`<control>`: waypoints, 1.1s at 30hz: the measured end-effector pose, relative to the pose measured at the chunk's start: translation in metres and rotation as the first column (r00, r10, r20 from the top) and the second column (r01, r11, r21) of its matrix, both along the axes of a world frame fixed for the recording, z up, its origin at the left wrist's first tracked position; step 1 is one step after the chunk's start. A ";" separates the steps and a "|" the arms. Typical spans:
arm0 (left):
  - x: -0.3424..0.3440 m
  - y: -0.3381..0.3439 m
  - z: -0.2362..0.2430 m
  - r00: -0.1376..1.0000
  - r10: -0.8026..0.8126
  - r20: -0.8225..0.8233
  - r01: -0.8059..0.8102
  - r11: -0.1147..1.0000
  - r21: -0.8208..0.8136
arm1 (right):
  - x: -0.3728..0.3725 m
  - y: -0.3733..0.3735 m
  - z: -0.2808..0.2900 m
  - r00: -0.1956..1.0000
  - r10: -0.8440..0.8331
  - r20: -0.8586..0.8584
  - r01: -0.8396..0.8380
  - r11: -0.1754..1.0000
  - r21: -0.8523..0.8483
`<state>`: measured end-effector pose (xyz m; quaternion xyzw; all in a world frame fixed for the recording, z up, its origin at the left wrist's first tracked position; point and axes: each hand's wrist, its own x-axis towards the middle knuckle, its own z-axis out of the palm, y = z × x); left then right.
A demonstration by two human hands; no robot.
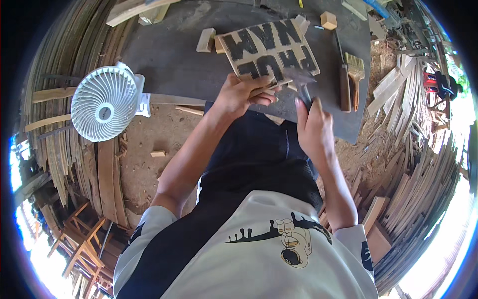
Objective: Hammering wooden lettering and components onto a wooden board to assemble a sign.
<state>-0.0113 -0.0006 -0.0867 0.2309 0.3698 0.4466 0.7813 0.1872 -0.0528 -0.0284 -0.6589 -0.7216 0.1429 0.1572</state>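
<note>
A pale wooden board (273, 42) with large dark carved letters lies at a slant on the dark tabletop. My left hand (242, 93) is closed at its near edge, thumb and fingers pinched around a narrow piece that the fingers mostly hide. My right hand (316, 125) grips the handle of a hammer (303, 92). The hammer's head is smeared by motion and overlaps the board's near right corner, a short way right of my left fingertips; whether it touches anything I cannot tell.
Small wood blocks (205, 40) sit beside the board, another block (328, 20) beyond it. A paintbrush (355, 74) and a long-handled tool (344, 84) lie at the table's right. A white fan (105, 103) stands left. Stacked planks (423, 199) and offcuts line both sides.
</note>
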 end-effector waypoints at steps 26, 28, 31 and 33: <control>0.002 -0.003 0.009 0.995 0.016 -0.096 -0.023 0.998 -0.064 | 0.002 0.009 0.048 0.988 -0.098 -0.120 0.115 0.984 0.139; 0.002 -0.004 0.013 0.996 0.025 -0.081 -0.028 0.999 -0.037 | -0.002 0.002 0.066 0.982 -0.097 -0.159 0.127 0.974 0.189; 0.007 -0.005 0.014 0.996 0.014 -0.085 -0.016 1.000 -0.019 | -0.005 0.002 0.020 0.982 0.013 0.191 -0.004 0.999 -0.050; 0.006 -0.002 0.001 0.998 0.007 -0.056 -0.010 0.998 -0.056 | 0.003 0.007 -0.002 0.997 -0.014 0.078 0.012 1.000 0.022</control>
